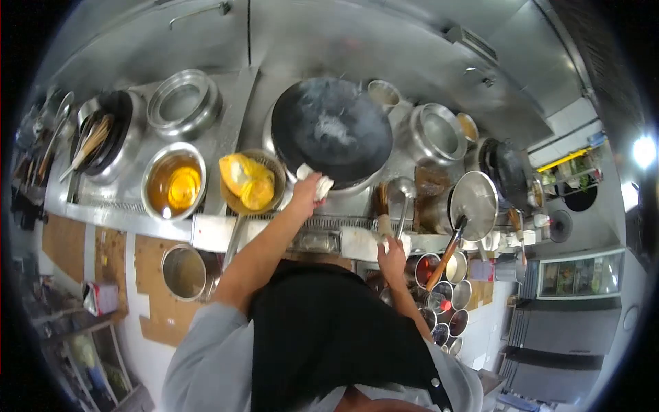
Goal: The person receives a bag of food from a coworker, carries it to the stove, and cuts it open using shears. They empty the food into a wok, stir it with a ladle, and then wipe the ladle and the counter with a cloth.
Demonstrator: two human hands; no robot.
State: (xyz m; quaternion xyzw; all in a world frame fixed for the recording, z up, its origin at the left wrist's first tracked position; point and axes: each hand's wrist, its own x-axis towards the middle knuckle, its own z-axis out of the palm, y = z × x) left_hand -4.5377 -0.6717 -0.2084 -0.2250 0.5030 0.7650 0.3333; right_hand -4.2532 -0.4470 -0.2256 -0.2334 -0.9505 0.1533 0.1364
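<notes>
A large black wok (333, 130) sits on the stove, with smoke or steam over a pale patch at its middle. My left hand (310, 192) is closed on a white cloth at the wok's near edge. To the right, my right hand (392, 257) is closed around the handle of a metal ladle (402, 187), whose bowl rests up on the stove edge. Beside the ladle stands a bamboo brush (382, 206). Left of my left hand, a strainer (273, 165) holds a yellow, folded food item (248, 182).
A bowl of amber oil (154, 184) and a lidded pot (184, 103) are at the left. A steel pot (436, 134) and a long-handled strainer (475, 206) stand at the right. Several seasoning containers (461, 294) sit below, right of my right arm.
</notes>
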